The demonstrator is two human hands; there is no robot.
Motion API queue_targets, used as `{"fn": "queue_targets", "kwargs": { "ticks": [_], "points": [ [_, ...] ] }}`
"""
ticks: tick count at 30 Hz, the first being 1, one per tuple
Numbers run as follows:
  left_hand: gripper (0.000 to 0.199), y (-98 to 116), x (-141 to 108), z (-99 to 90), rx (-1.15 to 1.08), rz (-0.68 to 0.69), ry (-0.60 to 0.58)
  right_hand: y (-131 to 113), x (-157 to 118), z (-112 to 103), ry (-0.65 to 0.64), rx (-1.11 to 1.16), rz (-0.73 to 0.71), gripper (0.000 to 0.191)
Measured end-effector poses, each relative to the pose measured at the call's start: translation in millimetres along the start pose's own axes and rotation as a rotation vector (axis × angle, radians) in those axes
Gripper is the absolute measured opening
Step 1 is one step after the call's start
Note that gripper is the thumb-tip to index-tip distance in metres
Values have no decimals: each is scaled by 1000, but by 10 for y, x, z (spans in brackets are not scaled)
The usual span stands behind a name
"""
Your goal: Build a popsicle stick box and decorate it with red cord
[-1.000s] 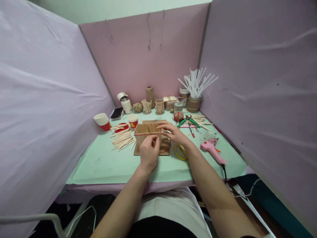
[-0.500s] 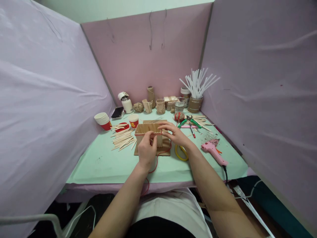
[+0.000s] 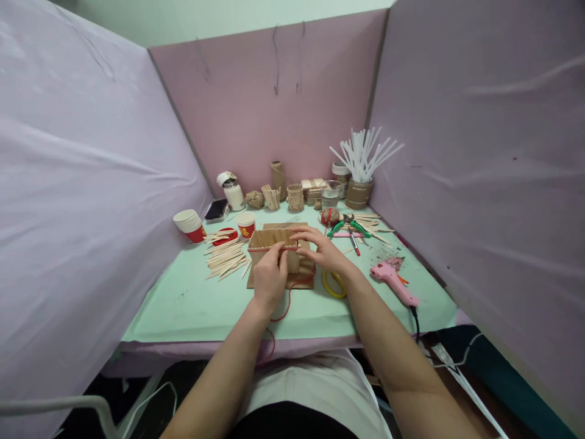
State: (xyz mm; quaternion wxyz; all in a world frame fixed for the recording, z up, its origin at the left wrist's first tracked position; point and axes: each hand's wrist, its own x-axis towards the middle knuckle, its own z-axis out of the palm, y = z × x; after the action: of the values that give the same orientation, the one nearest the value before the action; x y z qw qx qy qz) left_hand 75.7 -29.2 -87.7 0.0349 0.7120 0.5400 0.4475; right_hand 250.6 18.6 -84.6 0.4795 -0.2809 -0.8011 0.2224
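A small open-topped box [image 3: 256, 256] built of wooden craft sticks stands on a piece of brown cardboard [image 3: 302, 282]. Red yarn [image 3: 289, 303] runs along its upper rim, and a loose length trails over the table's front edge. My left hand [image 3: 269, 275] is closed at the near rim, thumb and forefinger pinching the yarn there. Bent around the box's right corner are the fingers of my right hand [image 3: 322, 249], gripping it at the rim. My left hand covers part of the front wall.
Loose craft sticks [image 3: 226, 259] and paper cups [image 3: 189, 225] lie left. Right are a yellow ring [image 3: 334, 285], green-handled pliers [image 3: 350, 227], a red yarn ball [image 3: 329, 216] and a pink glue gun [image 3: 394, 282]. Jars and a can of white sticks [image 3: 359, 194] line the back.
The view has shifted very slightly. Both hands remain at the box's rim with almost no movement, and the yarn stays along the edge.
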Motion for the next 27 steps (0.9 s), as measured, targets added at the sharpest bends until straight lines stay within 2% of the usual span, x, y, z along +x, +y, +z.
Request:
{"fn": "queue_targets", "kwargs": {
  "ticks": [16, 23, 27],
  "points": [
    [22, -55, 57, -44, 1, 16, -47, -27, -16, 120, 112, -153, -79, 21],
    [21, -79, 82, -81, -12, 68, -66, -40, -32, 148, 145, -215, -122, 47],
    [21, -100, 98, -86, -27, 91, -68, -26, -38, 162, 160, -231, -139, 42]
  ]
}}
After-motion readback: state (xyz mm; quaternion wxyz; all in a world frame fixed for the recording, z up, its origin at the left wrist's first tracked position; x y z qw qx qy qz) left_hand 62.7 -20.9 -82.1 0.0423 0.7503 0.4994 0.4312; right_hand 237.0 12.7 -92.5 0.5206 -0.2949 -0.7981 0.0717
